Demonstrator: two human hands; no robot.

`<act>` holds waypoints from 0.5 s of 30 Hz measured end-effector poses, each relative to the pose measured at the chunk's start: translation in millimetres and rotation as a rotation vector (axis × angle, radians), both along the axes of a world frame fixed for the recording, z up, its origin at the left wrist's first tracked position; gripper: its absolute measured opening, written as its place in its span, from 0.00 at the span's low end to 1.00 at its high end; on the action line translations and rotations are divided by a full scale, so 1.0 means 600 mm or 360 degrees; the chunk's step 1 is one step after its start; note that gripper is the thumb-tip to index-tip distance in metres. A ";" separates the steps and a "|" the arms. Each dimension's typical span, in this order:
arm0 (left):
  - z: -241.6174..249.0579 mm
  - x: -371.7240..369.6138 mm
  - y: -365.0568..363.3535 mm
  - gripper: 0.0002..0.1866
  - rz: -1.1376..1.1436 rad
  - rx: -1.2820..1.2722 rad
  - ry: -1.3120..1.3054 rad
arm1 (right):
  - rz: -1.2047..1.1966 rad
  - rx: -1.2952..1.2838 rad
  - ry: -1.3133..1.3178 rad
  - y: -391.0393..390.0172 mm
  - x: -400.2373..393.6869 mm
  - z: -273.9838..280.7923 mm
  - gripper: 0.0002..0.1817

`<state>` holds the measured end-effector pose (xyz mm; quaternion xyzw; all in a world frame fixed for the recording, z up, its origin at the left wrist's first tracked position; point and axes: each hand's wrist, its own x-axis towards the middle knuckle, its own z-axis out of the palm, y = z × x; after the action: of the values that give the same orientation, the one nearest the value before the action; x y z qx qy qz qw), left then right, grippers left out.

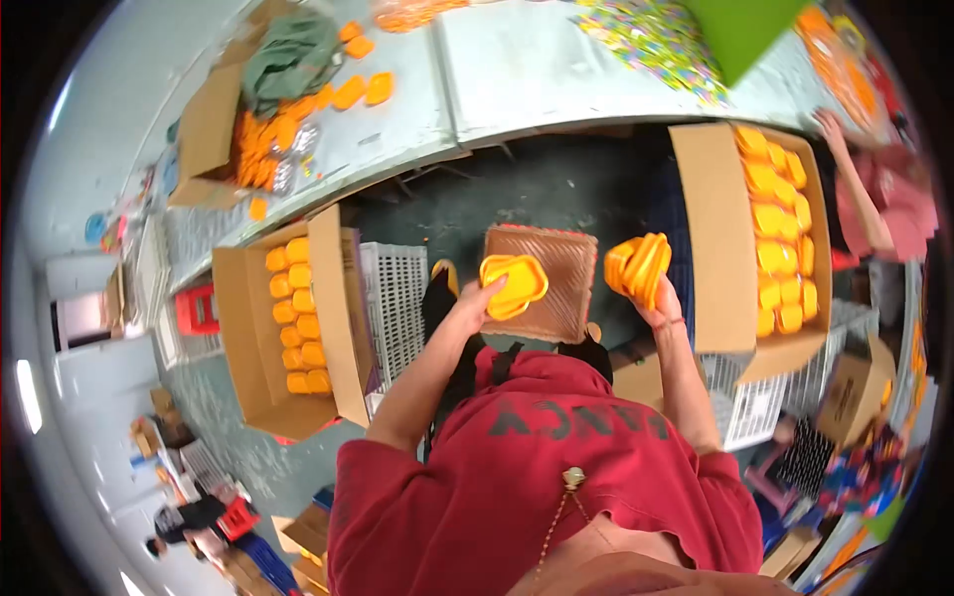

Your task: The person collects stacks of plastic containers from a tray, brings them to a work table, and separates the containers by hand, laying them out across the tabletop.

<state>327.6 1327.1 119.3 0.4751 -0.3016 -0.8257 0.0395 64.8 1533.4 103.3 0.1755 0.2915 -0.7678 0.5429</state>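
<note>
My left hand (479, 304) is closed on the edge of yellow plastic trays (515, 285), shallow with rounded corners; at least two appear stacked. My right hand (664, 302) grips a fanned stack of several yellow plastic pieces (638, 266) of similar shape, and its fingers are partly hidden behind them. Between the hands, and lower down, sits a brown stool (556, 283) with a ridged top. To the right, an open cardboard box (712, 248) holds rows of yellow pieces (780, 214). A second open cardboard box (260, 368) at the left holds similar rows.
White plastic crates (396, 303) stand beside the left box. Ahead runs a long worktable (393, 134) bearing orange pieces (348, 92), a tipped carton (211, 129), and a green bin (740, 35) beside colourful small items. A co-worker in pink (894, 199) is at the right; other people are behind left.
</note>
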 end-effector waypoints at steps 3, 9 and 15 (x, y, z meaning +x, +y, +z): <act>-0.005 -0.054 -0.116 0.22 0.0049 -0.0252 0.0072 | 0.0102 -0.0017 0.0054 -0.034 -0.044 -0.073 0.19; -0.060 -0.137 -0.462 0.23 0.0354 -0.0490 -0.0035 | 0.0134 0.0158 0.0356 -0.226 -0.040 -0.011 0.17; -0.119 -0.174 -0.862 0.25 0.0710 -0.1255 0.0020 | 0.0108 0.0378 0.0362 -0.441 -0.014 0.024 0.18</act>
<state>223.4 810.1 47.9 0.4722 -0.4830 -0.6219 0.3962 56.5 1268.5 117.6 0.1406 0.4456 -0.7240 0.5074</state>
